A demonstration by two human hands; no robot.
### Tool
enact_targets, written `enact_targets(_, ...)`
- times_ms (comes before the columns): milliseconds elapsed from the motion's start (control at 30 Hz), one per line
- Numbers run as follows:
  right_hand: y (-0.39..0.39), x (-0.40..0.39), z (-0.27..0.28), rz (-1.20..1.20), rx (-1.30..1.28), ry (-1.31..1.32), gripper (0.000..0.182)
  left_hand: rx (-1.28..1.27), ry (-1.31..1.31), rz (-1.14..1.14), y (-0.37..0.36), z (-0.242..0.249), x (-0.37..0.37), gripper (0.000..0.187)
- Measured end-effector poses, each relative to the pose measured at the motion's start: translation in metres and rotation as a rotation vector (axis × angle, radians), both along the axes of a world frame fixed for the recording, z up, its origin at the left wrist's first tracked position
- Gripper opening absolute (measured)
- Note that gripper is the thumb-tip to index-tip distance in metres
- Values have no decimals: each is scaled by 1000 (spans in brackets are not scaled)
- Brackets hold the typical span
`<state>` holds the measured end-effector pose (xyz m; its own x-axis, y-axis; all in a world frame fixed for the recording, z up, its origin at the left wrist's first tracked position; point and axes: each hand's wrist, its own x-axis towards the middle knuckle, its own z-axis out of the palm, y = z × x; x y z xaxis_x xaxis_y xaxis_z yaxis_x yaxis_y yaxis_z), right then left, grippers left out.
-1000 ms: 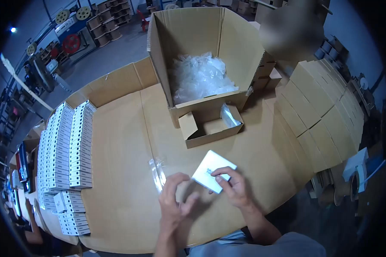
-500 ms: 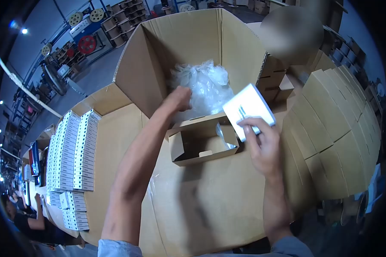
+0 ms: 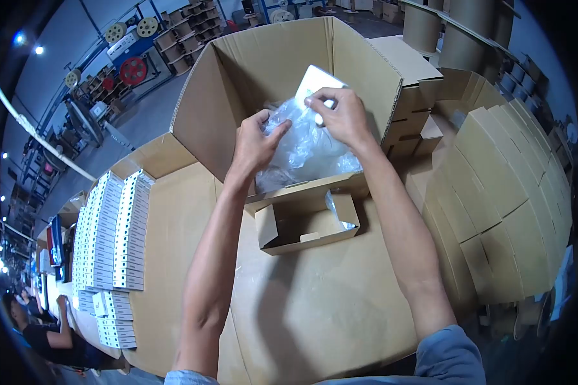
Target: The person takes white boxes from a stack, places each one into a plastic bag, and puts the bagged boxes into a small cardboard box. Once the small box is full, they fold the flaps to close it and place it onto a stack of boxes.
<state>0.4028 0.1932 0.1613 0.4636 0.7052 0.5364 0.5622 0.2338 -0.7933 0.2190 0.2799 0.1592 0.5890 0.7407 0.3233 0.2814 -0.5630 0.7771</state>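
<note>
**Both hands inside the big carton**

Nearest, a small open cardboard box sits on the table, with rows of white boxes at nine o'clock. Beyond it, at twelve o'clock, stands the large carton. The left hand pinches a clear plastic bag there, grip closed on the film. The right hand clasps a white flat box at the bag's top, fingers curled around it.
</note>
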Motion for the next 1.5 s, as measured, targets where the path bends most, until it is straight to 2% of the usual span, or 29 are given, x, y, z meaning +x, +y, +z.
enact_targets(33,0,3,3,-24,24,-49,15,-5,29,29,7,-5,-1,34)
enact_targets(100,0,2,5,-46,39,21,14,-59,101,84,16,-9,-4,41)
enact_targets(200,3,2,6,-71,126,108,14,511,-9,221,31,-41,-4,42)
enact_targets(267,1,2,9,-72,135,162,16,305,-50,189,31,-39,-4,49)
enact_targets(333,-3,-4,10,-82,144,113,15,108,-67,169,6,-7,-7,51)
enact_targets(367,-3,-5,10,-86,150,80,15,-132,-79,137,-16,22,-12,47)
enact_targets(467,-13,-19,15,-71,176,40,16,-75,-7,88,-20,22,-11,41)
enact_targets(500,-21,-26,19,-85,182,23,18,-83,-26,81,-23,25,-13,32)
enact_targets(567,-43,-41,25,-114,185,22,26,-182,-242,-14,-38,26,-22,27)
enact_targets(633,-75,-57,23,-161,74,-31,28,-265,-426,-67,-58,22,-34,18)
enact_targets(733,-116,-87,9,-149,3,-22,26,-396,-664,-207,-104,13,-58,26)
enact_targets(767,-130,-97,4,-133,-6,-2,25,-393,-651,-227,-118,8,-69,33)
enact_targets(867,-173,-127,-8,-78,-126,30,19,-554,-716,-192,-151,-18,-98,39)
enact_targets(900,-188,-141,-13,-68,-126,67,17,-606,-809,-165,-161,-22,-103,41)
enact_targets(967,-213,-166,-25,-35,-92,180,14,-783,-970,-239,-171,-35,-123,39)
enact_targets(1000,-223,-174,-32,-51,-93,157,13,-873,-1051,-273,-175,-41,-134,38)
enact_targets(1067,-242,-187,-48,-83,-96,114,12,-879,-1165,-315,-182,-47,-155,38)
enact_targets(1133,-252,-197,-61,-75,-71,177,12,-830,-1273,-355,-194,-43,-166,34)
enact_targets(1167,-257,-200,-66,-81,-65,162,12,-852,-1167,-249,-201,-39,-173,32)
enact_targets(1267,-272,-207,-72,-46,-92,132,12,-691,-671,-197,-201,-27,-187,35)
enact_targets(1300,-275,-207,-72,-23,-105,123,13,-563,-436,-313,-193,-24,-191,41)
enact_targets(1400,-280,-204,-60,24,-147,-101,11,-218,93,-630,-184,8,-194,37)
enact_targets(1433,-282,-206,-58,20,-169,-105,11,-169,169,-714,-179,11,-192,26)
enact_targets(1500,-286,-209,-54,4,-208,-109,12,-265,140,-677,-170,11,-185,21)
